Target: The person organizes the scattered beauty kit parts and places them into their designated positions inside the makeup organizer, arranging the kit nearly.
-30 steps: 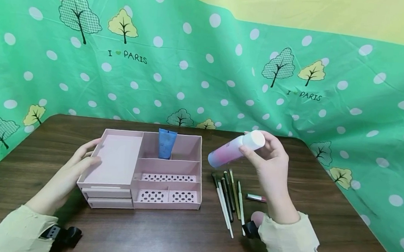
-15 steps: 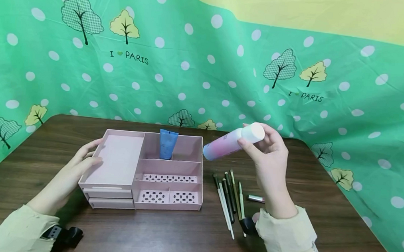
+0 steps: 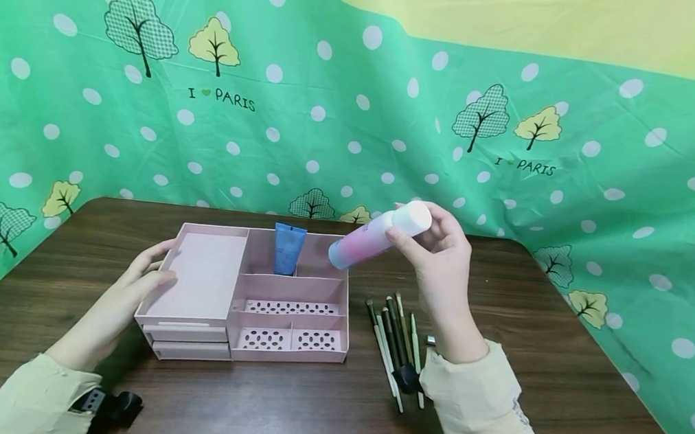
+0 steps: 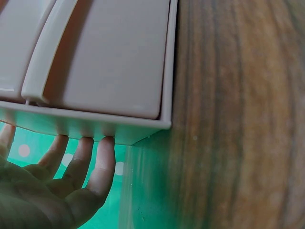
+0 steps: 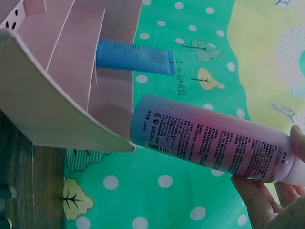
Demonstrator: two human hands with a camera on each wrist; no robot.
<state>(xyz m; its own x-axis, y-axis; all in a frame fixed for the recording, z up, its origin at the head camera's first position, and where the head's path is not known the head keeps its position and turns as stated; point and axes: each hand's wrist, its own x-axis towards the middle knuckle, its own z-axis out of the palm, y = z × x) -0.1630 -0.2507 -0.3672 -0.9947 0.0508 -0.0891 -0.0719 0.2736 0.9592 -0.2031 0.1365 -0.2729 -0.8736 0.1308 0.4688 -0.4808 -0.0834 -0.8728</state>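
Observation:
My right hand (image 3: 444, 280) holds a pink-and-blue bottle (image 3: 365, 241) near its white cap (image 3: 412, 217), thumb on one side and fingers on the other. The bottle is tilted, its blue base over the back right corner of a pink desktop organizer (image 3: 201, 276). Printed text and a barcode show on the bottle (image 5: 209, 138) in the right wrist view. My left hand (image 3: 130, 287) rests against the organizer's left side, and in the left wrist view its extended fingertips (image 4: 106, 143) touch the wall. A blue squeeze tube (image 3: 288, 250) stands in the back compartment.
Several makeup brushes (image 3: 395, 338) lie on the dark wooden table (image 3: 281, 411), right of the organizer. A small tube (image 3: 430, 340) is mostly hidden behind the right forearm. Two drawers (image 3: 190, 350) are at the organizer's front left. A green printed cloth (image 3: 345, 106) hangs behind.
My right hand has carried the bottle left and upward, from beside the organizer to over its back right corner. My left hand stays against the organizer's side.

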